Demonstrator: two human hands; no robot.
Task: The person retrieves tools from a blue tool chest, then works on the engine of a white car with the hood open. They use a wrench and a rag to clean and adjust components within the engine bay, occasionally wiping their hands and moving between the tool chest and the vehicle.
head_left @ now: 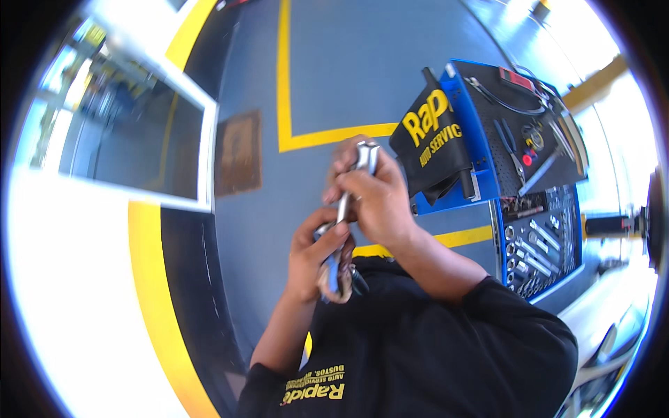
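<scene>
Both hands are together in front of my chest, around a chrome wrench-like hand tool (pixel 343 207). My right hand (pixel 380 198) is closed around its upper part, and a shiny, flared metal end (pixel 367 152) sticks out above the fingers. My left hand (pixel 313 254) is lower and closer to me, fingers closed on the tool's lower part, where more shiny metal shows by the thumb. Below those fingers hangs a bunched blue-and-tan piece (pixel 336 282), perhaps a rag; its kind is unclear. The tool's exact type is hidden by my hands.
On the right stands a blue tool cart (pixel 481 167) with pliers (pixel 509 146) and other tools on its black top. Its open drawer (pixel 540 244) holds sockets and wrenches. A black cloth (pixel 432 143) hangs from its side. A white-framed glass panel (pixel 209 157) is at left.
</scene>
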